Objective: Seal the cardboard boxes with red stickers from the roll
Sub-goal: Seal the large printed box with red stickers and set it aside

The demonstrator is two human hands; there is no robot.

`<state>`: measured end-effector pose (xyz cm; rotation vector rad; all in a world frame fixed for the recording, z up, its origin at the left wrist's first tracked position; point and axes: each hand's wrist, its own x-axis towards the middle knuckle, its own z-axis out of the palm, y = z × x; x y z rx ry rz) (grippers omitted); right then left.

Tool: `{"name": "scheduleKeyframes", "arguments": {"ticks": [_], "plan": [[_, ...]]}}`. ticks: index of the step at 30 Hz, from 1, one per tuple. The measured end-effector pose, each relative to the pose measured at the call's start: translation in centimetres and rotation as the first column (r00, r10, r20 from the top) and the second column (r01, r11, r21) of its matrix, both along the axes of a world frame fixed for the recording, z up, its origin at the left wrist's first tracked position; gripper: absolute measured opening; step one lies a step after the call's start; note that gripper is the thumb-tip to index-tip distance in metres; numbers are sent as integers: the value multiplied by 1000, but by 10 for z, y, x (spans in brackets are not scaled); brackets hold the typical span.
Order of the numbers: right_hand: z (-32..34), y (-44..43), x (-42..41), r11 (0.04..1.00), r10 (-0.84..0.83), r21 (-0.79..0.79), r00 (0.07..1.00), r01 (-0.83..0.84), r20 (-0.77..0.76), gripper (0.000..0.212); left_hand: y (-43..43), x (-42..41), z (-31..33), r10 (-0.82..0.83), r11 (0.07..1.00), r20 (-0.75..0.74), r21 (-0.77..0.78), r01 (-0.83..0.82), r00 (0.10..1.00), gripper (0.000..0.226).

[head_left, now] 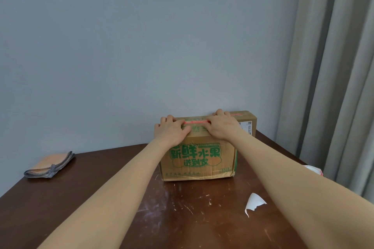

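Boxes: two brown cardboard boxes stand on the far part of a dark brown wooden table (101, 188), right of the middle, against a grey-blue wall (141, 46). The near box (198, 163) has green print on its near face and its long axis runs left to right. The far box (248, 120) sits just behind it, shifted right and mostly hidden.
Cloth: one folded orange cloth with grey stitched edges (48, 166) lies at the far left of the table, well apart from the boxes.
Left hand: one left hand (172, 131) lies on the near box's top left, fingers spread and pressing down, grasping nothing.
Stickers: two. One red sticker strip (196, 121) lies on the near box's top between the hands, long axis left to right. A second red strip (236, 115) shows on the far box's top.
Right hand: one right hand (222, 127) rests on the top right, fingers laid over the strip's right end, pressing, nothing grasped.
Scrap: one torn white paper scrap (255, 202) lies near right on the table.
Edge item: one white-and-red thing (312, 169) sits at the table's right edge, partly behind the forearm; what it is cannot be told.
Curtain: one grey curtain (334, 66) hangs at the far right.
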<state>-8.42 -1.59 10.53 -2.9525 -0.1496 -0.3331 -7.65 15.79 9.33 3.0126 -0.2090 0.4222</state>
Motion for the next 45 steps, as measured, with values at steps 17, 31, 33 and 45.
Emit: {"name": "scheduleKeyframes", "arguments": {"ticks": [17,31,33,45], "plan": [[-4,4,5,1000,-10,17,1000,9,29,43,-8,3,0,-38,999,-13,-25,38,999,47],[-5,-1,5,998,-70,13,995,69,78,42,1,4,0,-42,998,19,-47,42,999,51],[-5,-1,3,998,-63,-6,995,63,83,41,1,1,-2,-47,998,41,-43,49,998,50],[-9,3,-6,1000,-25,-9,979,28,202,39,-7,-6,-4,-139,986,178,-72,153,974,37]]}}
